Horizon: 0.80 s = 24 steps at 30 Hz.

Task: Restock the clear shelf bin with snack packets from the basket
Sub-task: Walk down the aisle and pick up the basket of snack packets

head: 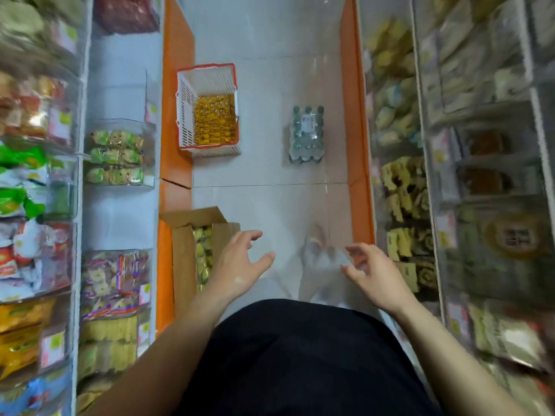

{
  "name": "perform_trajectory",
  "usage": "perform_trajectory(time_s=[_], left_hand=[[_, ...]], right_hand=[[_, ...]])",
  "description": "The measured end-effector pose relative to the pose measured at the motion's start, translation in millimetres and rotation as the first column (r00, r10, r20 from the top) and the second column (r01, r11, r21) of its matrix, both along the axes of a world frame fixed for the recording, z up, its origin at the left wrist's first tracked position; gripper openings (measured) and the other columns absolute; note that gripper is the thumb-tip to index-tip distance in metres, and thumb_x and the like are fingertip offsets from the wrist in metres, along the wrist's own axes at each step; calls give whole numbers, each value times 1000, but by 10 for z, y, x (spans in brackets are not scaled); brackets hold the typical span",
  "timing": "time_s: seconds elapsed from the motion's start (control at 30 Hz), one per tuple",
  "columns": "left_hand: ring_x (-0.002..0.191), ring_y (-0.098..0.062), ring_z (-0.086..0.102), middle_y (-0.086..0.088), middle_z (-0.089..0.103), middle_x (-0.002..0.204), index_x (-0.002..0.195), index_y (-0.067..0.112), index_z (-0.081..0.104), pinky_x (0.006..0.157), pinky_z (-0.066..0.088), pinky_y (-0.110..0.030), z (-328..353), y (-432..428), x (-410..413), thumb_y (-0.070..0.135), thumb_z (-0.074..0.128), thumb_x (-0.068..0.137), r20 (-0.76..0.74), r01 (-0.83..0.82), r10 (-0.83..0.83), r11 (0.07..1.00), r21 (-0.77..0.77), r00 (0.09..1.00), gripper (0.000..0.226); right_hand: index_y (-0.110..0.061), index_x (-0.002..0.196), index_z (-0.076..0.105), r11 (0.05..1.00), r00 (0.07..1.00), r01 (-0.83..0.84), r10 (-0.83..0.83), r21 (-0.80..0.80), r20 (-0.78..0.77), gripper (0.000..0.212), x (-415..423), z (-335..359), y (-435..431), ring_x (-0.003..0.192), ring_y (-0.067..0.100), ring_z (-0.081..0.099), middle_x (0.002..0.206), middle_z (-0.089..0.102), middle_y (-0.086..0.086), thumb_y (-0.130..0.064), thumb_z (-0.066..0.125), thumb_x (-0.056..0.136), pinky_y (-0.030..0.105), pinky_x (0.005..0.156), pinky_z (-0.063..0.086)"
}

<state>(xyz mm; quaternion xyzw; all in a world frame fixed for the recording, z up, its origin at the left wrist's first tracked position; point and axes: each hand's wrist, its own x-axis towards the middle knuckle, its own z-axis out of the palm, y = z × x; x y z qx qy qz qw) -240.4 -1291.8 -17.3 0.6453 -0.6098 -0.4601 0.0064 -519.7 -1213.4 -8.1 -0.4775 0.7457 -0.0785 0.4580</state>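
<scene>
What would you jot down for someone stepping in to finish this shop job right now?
Hands: left hand and right hand are both open, holding nothing, out in front.
Basket stands on the floor ahead, yellow snack packets covering its bottom.
Clear bins line the left side; which one to fill I cannot tell.
Done: nothing visible; no packet is in hand.
Left: carry packets from basket to bin.

Nothing reads clearly; the shelf tags (pixel 64 119) and the bottle pack label (pixel 309 120) seem too blurred.
</scene>
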Motion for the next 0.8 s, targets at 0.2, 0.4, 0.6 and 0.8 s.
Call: perform_trajectory(time_s=[0.2, 0.4, 0.6, 0.8], left_hand=[[118, -10, 57, 7, 57, 132, 136, 23, 58, 98, 47, -29, 200, -939, 89, 33, 73, 91, 63, -211, 210, 977, 21, 976, 49], [108, -6, 57, 10, 57, 125, 134, 22, 60, 88, 42, -24, -8, -2196, 100, 33, 74, 90, 87, -274, 272, 962, 14, 958, 48], [118, -12, 58, 6, 57, 136, 137, 24, 57, 96, 45, -28, -70, -3857, -127, 42, 73, 89, 38, -144, 144, 990, 12, 989, 53], [116, -6, 56, 9, 56, 135, 137, 28, 55, 94, 46, -31, 186, -5323, -885, 47, 70, 89, -28, -21, 19, 996, -88, 999, 54]], right_hand=[[-21, 132, 57, 985, 986, -166, 167, -52, 20, 45, -53, 145, -1693, 93, 12, 61, 120, 59, -2, -37, 64, 90, 29, 86, 49], [-24, 133, 56, 972, 973, -224, 227, -67, 35, 45, 112, -12, -3324, 91, 10, 61, 121, 58, -5, -40, 62, 91, 25, 81, 46], [-23, 130, 57, 984, 984, -180, 180, 7, -5, 43, -58, -11, -4368, 90, 11, 62, 120, 58, -4, -40, 64, 91, 25, 79, 46], [-24, 128, 59, 996, 995, -91, 91, 20, -31, 40, -615, 193, -5176, 89, 10, 63, 121, 59, -4, -39, 65, 91, 25, 78, 47]])
